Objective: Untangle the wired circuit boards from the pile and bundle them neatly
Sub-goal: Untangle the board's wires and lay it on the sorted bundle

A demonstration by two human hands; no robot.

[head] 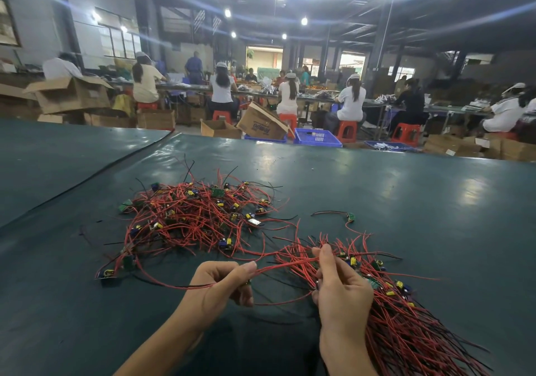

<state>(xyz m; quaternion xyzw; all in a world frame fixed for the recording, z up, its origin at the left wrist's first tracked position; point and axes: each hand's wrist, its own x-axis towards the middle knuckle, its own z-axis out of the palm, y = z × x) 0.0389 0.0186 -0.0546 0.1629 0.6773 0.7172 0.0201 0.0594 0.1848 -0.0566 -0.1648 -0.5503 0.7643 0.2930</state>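
Tabletop, one pile, one bundle (left hand, right hand gripping)

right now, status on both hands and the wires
Left hand pinches red wires. Right hand grips the bundle. Tangled pile lies beyond, loose board to its right.

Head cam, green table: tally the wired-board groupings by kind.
Tangled pile: 1
Gathered bundle, gripped by right hand: 1
Lone wired board lying apart: 1
Total: 3
Left hand pinches red wires running into the bundle.
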